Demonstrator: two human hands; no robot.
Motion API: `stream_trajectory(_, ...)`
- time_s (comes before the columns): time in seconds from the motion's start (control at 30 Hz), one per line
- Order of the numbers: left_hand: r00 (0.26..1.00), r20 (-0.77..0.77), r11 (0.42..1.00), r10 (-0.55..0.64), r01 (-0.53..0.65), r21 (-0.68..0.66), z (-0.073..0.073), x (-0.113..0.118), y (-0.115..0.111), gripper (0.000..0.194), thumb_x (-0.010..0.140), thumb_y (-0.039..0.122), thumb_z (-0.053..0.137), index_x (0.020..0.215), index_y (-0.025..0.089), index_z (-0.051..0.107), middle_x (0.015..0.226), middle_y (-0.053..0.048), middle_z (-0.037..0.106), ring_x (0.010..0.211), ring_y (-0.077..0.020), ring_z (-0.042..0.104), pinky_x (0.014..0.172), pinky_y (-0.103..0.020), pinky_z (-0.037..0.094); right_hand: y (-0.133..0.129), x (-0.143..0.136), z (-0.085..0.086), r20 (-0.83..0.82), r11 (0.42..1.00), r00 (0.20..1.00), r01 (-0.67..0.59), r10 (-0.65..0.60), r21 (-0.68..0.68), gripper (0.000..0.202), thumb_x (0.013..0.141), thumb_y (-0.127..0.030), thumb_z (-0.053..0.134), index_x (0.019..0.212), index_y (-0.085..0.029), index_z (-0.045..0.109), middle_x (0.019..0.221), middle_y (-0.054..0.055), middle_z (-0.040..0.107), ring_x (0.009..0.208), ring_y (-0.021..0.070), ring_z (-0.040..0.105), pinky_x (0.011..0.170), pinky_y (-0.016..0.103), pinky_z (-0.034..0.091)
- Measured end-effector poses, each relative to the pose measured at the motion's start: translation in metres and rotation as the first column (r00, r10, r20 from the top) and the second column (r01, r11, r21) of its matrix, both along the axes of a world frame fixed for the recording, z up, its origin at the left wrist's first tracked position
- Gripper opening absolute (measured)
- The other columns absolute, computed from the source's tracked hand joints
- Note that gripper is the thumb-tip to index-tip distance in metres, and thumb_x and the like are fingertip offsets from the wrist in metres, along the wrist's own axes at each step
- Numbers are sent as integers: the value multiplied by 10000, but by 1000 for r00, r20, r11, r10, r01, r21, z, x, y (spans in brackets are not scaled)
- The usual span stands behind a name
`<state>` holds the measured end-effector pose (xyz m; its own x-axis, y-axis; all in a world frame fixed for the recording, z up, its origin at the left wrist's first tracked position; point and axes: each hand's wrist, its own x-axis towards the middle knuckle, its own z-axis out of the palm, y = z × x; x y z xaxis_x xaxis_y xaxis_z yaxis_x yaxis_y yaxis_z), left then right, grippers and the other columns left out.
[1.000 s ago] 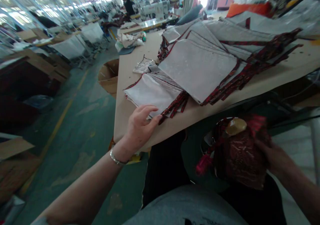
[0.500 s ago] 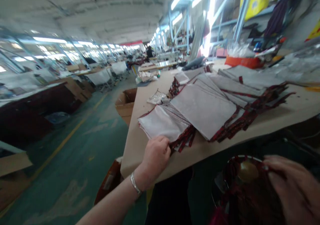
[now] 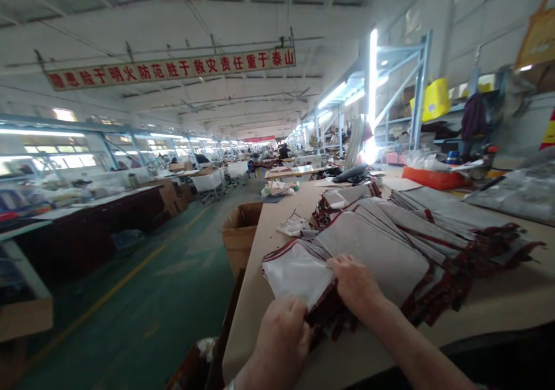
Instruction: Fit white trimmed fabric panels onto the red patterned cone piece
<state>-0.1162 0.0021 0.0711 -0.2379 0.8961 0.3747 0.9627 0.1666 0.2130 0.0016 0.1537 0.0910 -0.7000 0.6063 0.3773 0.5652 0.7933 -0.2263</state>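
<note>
A small stack of whitish fabric pieces (image 3: 299,271) with dark red edging lies near the table's left side. My left hand (image 3: 284,329) is closed on its near corner, with the thumb side against the red edge. At the right corner, my right hand (image 3: 355,286) has its fingers curled over the top piece. The fingertips of both hands are partly hidden. Just right of them a larger fanned pile of the same fabric pieces (image 3: 377,242) spreads over the table, its dark red edges towards me.
The brown table (image 3: 254,303) runs away from me. Left of it stand a cardboard box (image 3: 240,234) and a green floor. Farther back on the table are a clear plastic bag (image 3: 295,223) and an orange tray (image 3: 433,177) with plastic. Blue shelving lines the right.
My right hand has come from low on the right, by a dark red item, up to the small stack. My left hand stays at the stack's near corner. The view has tilted up.
</note>
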Motion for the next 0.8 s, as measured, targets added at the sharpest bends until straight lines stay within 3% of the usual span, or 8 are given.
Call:
stream_trajectory(0.1, 998, 66, 1000, 23, -22, -23, -10, -4, 0, 206, 702, 52, 429, 731, 193, 576, 768, -69, 645, 753, -234, 597, 685, -331, 402, -7, 25, 2, -187, 1000, 982, -24, 21, -17, 571, 686, 7, 386, 1202, -135, 587, 1141, 116, 678, 1061, 242, 630, 944, 374, 490)
stream_trajectory(0.2, 904, 428, 995, -11, -31, 91, -18, 0, 4, 140, 721, 90, 459, 671, 200, 530, 630, -17, 570, 645, -190, 561, 610, -294, 378, -24, 55, -23, -310, 979, 942, -74, 131, 189, 601, 635, 6, 395, 1186, -160, 568, 1089, 91, 697, 1008, 232, 656, 881, 358, 536)
stream_trajectory(0.27, 638, 760, 966, -124, -99, 240, -18, 12, 7, 57, 747, 195, 542, 694, 207, 524, 601, 14, 540, 582, -160, 534, 552, -264, 386, -35, 78, -53, -334, 955, 931, -46, 147, 293, 527, 668, 0, 401, 1124, -192, 581, 973, 72, 722, 872, 229, 691, 753, 342, 574)
stream_trajectory(0.33, 231, 938, 935, -260, -183, 304, -15, 32, 10, 178, 727, 341, 657, 745, 215, 532, 618, 27, 552, 554, -149, 538, 499, -246, 417, -45, 99, -86, -330, 960, 930, -70, 161, 272, 481, 702, -8, 419, 1092, -225, 598, 895, 46, 733, 772, 213, 705, 670, 309, 583)
stream_trajectory(0.4, -155, 945, 952, -287, -160, 262, -14, 57, 11, 328, 668, 447, 748, 782, 220, 539, 638, 27, 580, 541, -144, 558, 469, -240, 450, -60, 119, -113, -312, 986, 936, -153, 165, 64, 442, 758, -42, 447, 1100, -262, 619, 895, 25, 738, 769, 190, 710, 667, 269, 582)
stream_trajectory(0.47, -364, 909, 979, -205, -65, 194, -18, 80, 12, 381, 629, 462, 796, 788, 208, 560, 646, 19, 602, 544, -133, 567, 480, -240, 483, -80, 139, -124, -352, 950, 935, -150, 46, -274, 327, 855, -149, 451, 1077, -282, 652, 907, 19, 737, 794, 183, 708, 694, 264, 580)
stream_trajectory(0.63, -202, 979, 970, 38, 244, 13, -54, 119, 8, 291, 654, 388, 788, 724, 138, 655, 607, 7, 604, 501, -92, 511, 443, -196, 433, -117, 177, -113, -442, 653, 739, -6, -507, -758, 226, 819, -408, 575, 912, -234, 684, 1067, 79, 713, 1008, 269, 663, 873, 369, 550)
stream_trajectory(0.8, -212, 937, 728, 278, 683, -62, -64, 134, 1, 288, 725, 395, 727, 632, 144, 619, 516, 25, 540, 418, -61, 437, 403, -181, 326, -144, 187, -125, -320, 75, 613, -390, -723, -918, 499, 854, -575, 305, 899, -209, 642, 858, 104, 721, 800, 251, 702, 734, 405, 575)
